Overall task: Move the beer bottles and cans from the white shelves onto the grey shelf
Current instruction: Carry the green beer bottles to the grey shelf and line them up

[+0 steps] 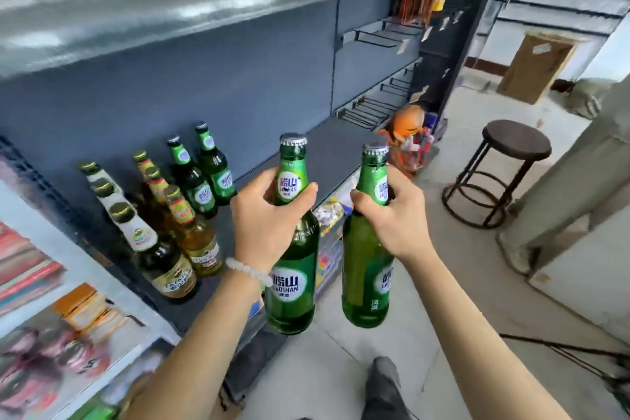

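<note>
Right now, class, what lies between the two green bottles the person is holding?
In the head view, nothing sits between the left-hand bottle and the right-hand bottle; only a lower shelf's goods and pale floor show through the gap.

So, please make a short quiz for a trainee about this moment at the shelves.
1. True or false: each hand holds a green bottle.
2. How many green bottles already stand on the grey shelf? A) two B) four
3. Where on the bottle is each hand's grip?

Key:
1. True: left hand holds one green bottle, right hand the other green bottle.
2. A: the standing green bottles.
3. At the neck.
</note>
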